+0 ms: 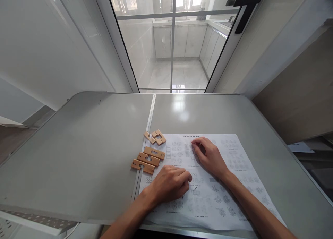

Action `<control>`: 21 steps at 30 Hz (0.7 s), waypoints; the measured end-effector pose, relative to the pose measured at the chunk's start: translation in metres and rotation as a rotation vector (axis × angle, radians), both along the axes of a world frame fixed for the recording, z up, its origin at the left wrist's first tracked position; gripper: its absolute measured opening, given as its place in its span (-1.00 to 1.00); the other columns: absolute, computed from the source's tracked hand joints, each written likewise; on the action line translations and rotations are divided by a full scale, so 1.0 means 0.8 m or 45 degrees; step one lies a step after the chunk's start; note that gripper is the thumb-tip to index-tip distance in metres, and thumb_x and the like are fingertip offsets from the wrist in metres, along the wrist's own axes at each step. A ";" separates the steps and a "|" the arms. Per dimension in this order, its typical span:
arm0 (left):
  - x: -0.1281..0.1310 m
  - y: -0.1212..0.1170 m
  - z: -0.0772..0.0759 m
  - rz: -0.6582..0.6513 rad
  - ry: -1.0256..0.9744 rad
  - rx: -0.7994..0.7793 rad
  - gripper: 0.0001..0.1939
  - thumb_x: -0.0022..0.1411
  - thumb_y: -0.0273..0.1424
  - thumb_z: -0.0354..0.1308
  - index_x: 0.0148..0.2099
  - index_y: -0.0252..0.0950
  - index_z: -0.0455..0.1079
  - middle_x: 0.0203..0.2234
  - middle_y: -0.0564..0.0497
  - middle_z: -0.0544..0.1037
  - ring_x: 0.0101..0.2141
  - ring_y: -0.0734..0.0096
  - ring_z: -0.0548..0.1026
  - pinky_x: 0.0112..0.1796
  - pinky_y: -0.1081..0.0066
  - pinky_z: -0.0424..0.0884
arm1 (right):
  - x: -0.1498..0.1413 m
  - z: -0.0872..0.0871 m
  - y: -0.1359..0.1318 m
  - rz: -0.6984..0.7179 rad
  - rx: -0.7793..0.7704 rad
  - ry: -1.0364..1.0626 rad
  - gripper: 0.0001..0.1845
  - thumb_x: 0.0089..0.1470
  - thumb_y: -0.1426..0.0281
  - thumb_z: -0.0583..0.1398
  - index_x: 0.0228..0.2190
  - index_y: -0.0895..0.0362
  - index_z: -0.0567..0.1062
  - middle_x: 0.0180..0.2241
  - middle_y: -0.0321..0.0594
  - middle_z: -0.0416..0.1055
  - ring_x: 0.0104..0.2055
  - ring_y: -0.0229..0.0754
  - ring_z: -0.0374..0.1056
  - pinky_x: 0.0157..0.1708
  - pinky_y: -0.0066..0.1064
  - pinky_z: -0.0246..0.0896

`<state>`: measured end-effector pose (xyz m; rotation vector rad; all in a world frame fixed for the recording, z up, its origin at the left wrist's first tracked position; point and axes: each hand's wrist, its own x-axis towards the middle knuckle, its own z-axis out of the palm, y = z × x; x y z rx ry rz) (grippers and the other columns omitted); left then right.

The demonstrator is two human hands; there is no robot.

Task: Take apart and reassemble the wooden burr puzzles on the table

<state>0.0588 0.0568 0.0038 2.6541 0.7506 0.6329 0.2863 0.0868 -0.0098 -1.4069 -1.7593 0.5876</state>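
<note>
My left hand (173,181) rests on a large printed sheet (215,211), its fingers curled in towards the palm. Whatever lies inside that hand, if anything, is hidden from above. Farther up the same sheet is my right hand (208,155), its fingers bent and a gap showing between thumb and forefinger. Its fingertips touch or hover just over the print, and no object shows in them. Left of both hands, flat slotted wooden puzzle pieces (154,152) with dark numbers lie in a slanted row. Smaller notched wooden pieces (162,139) lie just beyond, partly on the sheet's corner.
The grey table (78,155) has a metal seam (151,110) running across it near the wooden pieces. Beyond its far edge stands a glazed door (171,51) with a black handle (244,1). A white perforated basket (28,223) sits below the table's near left edge.
</note>
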 end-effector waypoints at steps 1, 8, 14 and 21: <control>0.000 0.000 0.000 -0.004 0.003 -0.001 -0.78 0.18 -0.63 0.05 -0.24 -0.23 0.41 -0.47 0.11 0.62 -0.50 0.43 0.56 -0.44 0.45 0.37 | 0.000 0.000 0.000 0.000 0.000 0.000 -0.84 0.42 0.32 0.10 -0.15 0.01 0.50 -0.17 -0.11 0.55 -0.11 0.05 0.46 -0.07 -0.08 0.39; 0.000 0.001 0.001 -0.002 -0.012 0.008 -0.79 0.18 -0.63 0.06 -0.24 -0.24 0.41 -0.47 0.11 0.63 -0.50 0.42 0.57 -0.46 0.44 0.34 | 0.000 -0.001 0.000 0.003 0.004 0.001 -0.85 0.42 0.33 0.10 -0.15 0.01 0.49 -0.16 -0.12 0.54 -0.10 0.04 0.45 -0.08 -0.09 0.38; 0.000 0.000 -0.001 0.000 -0.006 -0.004 -0.79 0.18 -0.63 0.05 -0.24 -0.24 0.41 -0.46 0.10 0.63 -0.51 0.43 0.56 -0.45 0.46 0.33 | 0.001 -0.002 0.000 0.008 -0.001 -0.002 -0.84 0.42 0.32 0.10 -0.14 0.02 0.49 -0.17 -0.12 0.54 -0.10 0.04 0.45 -0.07 -0.08 0.38; -0.001 0.000 -0.001 0.004 -0.010 -0.003 -0.79 0.17 -0.63 0.05 -0.24 -0.24 0.40 -0.47 0.11 0.63 -0.50 0.43 0.57 -0.46 0.45 0.34 | 0.001 -0.004 0.000 0.007 0.003 0.002 -0.85 0.41 0.34 0.11 -0.14 0.01 0.50 -0.16 -0.13 0.55 -0.10 0.03 0.45 -0.06 -0.09 0.39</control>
